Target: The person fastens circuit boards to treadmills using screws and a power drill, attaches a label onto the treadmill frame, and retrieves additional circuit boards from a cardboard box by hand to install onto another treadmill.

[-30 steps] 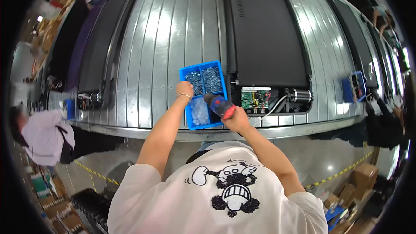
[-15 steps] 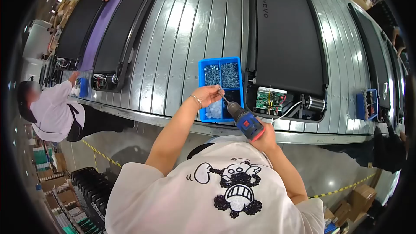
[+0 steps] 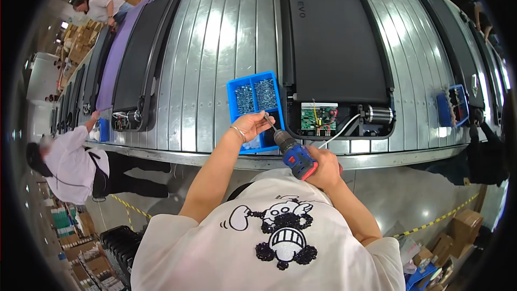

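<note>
My right hand (image 3: 323,168) is wrapped round the grip of a blue and red cordless drill (image 3: 295,157), its bit pointing up and left. At the bit's tip, my left hand (image 3: 253,127) has thumb and fingers pinched together; whatever small piece is between them is too small to make out. Below that hand stands a blue divided tray (image 3: 232,99). Metal screws (image 3: 265,92) fill its far compartments, and whitish pieces (image 3: 251,144) lie in a near one. To the right is a black treadmill (image 3: 339,43) with an exposed green circuit board (image 3: 318,117) and a motor (image 3: 378,115).
Slatted metal conveyor (image 3: 202,75) runs beneath everything. More treadmills (image 3: 145,54) lie left and right. Another blue tray (image 3: 453,106) stands at right. A co-worker (image 3: 72,172) stands at left, another person (image 3: 105,8) at far left. Boxes (image 3: 464,225) are on the floor.
The treadmill and tray have shifted left in view, and the tray sits slightly more tilted. Both hands have moved a little left with the drill, still meeting at the bit's tip.
</note>
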The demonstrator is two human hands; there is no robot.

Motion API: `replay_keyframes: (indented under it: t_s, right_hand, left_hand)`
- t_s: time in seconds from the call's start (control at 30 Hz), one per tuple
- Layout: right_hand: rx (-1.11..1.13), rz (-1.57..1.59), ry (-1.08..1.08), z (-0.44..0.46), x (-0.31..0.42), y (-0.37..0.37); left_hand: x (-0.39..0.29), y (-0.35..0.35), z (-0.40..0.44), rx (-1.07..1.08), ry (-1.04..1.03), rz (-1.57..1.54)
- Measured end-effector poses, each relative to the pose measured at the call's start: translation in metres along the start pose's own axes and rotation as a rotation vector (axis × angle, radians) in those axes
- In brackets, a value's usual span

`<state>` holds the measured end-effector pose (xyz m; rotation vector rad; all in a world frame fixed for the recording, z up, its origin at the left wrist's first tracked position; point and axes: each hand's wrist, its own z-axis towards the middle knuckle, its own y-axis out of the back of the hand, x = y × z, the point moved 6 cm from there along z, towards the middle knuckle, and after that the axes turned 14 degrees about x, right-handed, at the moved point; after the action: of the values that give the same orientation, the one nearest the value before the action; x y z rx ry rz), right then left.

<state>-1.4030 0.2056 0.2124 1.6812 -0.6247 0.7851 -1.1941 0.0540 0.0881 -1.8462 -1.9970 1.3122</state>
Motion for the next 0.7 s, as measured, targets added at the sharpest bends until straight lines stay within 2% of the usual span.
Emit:
replay_keyframes:
  t_s: [0.17,0.2,0.23,0.3,0.37,0.4,0.5,0.57,0.63,0.7]
  right_hand:
    - [-0.093,0.144,-0.139,-0.038,-0.033,0.021]
    - [-0.121,0.147,-0.166,-0.048,-0.042,0.024]
    - [-0.149,0.148,-0.193,-0.057,-0.049,0.026]
    - [-0.224,0.216,-0.270,-0.075,-0.064,0.028]
    - [-0.218,0.219,-0.340,-0.088,-0.076,0.031]
    - [-0.215,0.203,-0.361,-0.092,-0.081,0.033]
    - [-0.165,0.211,-0.411,-0.102,-0.091,0.038]
    - [-0.088,0.135,-0.427,-0.108,-0.105,0.030]
    - [-0.008,0.092,-0.435,-0.110,-0.111,0.021]
    - [0.059,0.070,-0.426,-0.104,-0.107,0.021]
  left_hand:
    - [0.027,-0.050,0.044,0.100,0.032,0.132]
    - [0.025,-0.072,0.047,-0.012,0.053,0.333]
    - [0.017,-0.094,0.056,-0.104,-0.008,0.737]
    - [-0.005,-0.155,0.060,-0.147,-0.885,1.605]
    - [0.004,-0.175,0.093,0.106,-0.882,1.982]
    - [0.009,-0.177,0.106,0.123,-0.644,2.228]
    - [0.013,-0.156,0.122,0.026,-0.203,2.429]
    - [0.010,-0.133,0.114,-0.092,-0.179,2.322]
    - [0.017,-0.104,0.099,-0.080,0.004,2.127]
    - [0.050,-0.043,0.095,-0.152,0.337,0.980]
